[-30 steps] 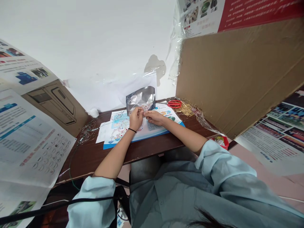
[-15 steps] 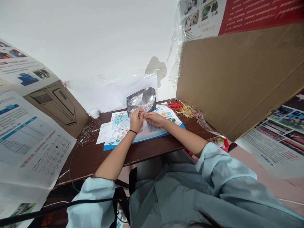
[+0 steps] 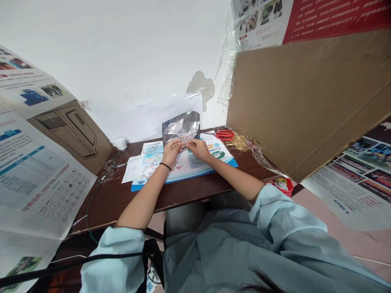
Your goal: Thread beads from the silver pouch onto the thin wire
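Left hand curled, thumb and fingertips pinched on a small thing too fine to identify, right hand pinched just beside it, both at the front of a crumpled silver foil pouch with pinkish contents showing, on a blue-edged printed leaflet. Print on the leaflet, the left-hand poster and the red banner at upper right too small to read. Red-handled scissors and loose brass pins to the right, tangled wire to the left, on a dark wooden table. Cardboard panel blocking the right side; red tub at the table's right corner.
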`<state>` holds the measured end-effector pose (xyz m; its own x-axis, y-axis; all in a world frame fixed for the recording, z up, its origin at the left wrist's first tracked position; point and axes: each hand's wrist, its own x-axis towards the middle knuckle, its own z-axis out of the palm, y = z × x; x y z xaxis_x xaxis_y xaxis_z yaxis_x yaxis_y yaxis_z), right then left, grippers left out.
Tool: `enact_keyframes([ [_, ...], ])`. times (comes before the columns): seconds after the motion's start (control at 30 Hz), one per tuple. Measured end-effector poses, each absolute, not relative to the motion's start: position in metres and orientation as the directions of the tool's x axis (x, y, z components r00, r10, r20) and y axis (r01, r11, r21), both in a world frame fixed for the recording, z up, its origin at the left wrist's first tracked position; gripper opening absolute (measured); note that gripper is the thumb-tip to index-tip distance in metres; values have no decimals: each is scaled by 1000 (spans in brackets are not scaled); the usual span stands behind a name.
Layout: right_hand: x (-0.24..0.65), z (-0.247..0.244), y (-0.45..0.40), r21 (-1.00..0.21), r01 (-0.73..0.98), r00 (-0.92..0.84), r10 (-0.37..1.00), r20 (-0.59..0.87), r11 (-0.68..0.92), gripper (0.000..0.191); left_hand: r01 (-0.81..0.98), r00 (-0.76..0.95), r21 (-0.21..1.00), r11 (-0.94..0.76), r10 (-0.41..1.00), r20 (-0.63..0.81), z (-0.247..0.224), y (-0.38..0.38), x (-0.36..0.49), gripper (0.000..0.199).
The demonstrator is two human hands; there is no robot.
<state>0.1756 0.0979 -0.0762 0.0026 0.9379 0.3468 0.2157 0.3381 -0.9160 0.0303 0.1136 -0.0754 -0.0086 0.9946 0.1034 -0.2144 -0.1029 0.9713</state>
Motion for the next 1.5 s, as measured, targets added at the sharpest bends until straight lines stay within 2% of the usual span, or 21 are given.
enact_keyframes([
  [0.1, 176, -74, 97, -819, 375, 5, 882, 471, 435, 10, -285, 32, 956, -70, 996, 83, -75, 113, 31, 12],
  [0.2, 176, -72, 98, -750, 458, 7, 842, 540, 477, 14, -313, 61, 949, -42, 996, 64, -77, 113, 33, 15],
  [0.5, 174, -81, 105, -646, 496, 9, 741, 671, 580, 16, -313, 103, 950, -12, 994, 47, -77, 110, 35, 17],
  [0.97, 172, -78, 101, -608, 498, 5, 700, 714, 618, 19, -348, 74, 937, 0, 997, 27, -68, 104, 36, 26],
  [1.5, 173, -79, 103, -610, 505, -21, 715, 698, 610, 18, -290, 112, 957, -14, 993, 48, -70, 104, 35, 41],
])
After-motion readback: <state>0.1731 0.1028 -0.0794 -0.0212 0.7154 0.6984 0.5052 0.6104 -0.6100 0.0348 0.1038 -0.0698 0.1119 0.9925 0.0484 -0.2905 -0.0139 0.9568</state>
